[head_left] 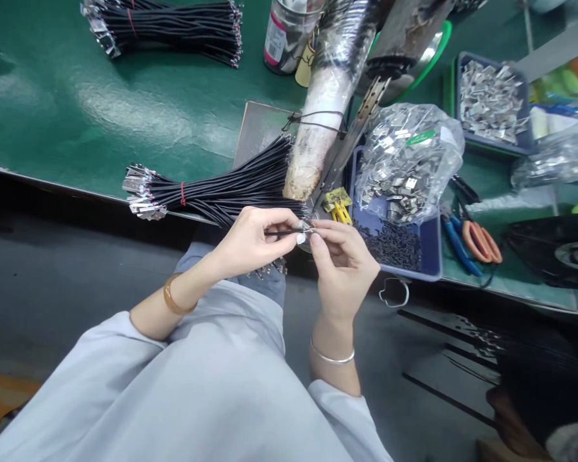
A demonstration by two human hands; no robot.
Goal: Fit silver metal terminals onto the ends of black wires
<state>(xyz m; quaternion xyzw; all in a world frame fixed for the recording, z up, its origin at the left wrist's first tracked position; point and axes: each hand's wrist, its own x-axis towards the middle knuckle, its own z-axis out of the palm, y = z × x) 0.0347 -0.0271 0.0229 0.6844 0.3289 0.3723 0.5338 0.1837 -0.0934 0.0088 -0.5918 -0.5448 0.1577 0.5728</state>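
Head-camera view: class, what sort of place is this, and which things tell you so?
Most likely a small-parts assembly bench in a factory. Tied bundles of black wires with metal ends lie on the green bench mat, and a blue tray holds a clear bag of small metal clips.

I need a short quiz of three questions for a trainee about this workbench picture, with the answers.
1. True or false: the left hand pinches a thin black cable.
2. Which tool lies right of the blue tray: A) hammer B) orange-handled scissors C) brush?
3. The cable bundle at the table edge is tied with a ____ band.

Key: 1 true; 2 B; 3 red.
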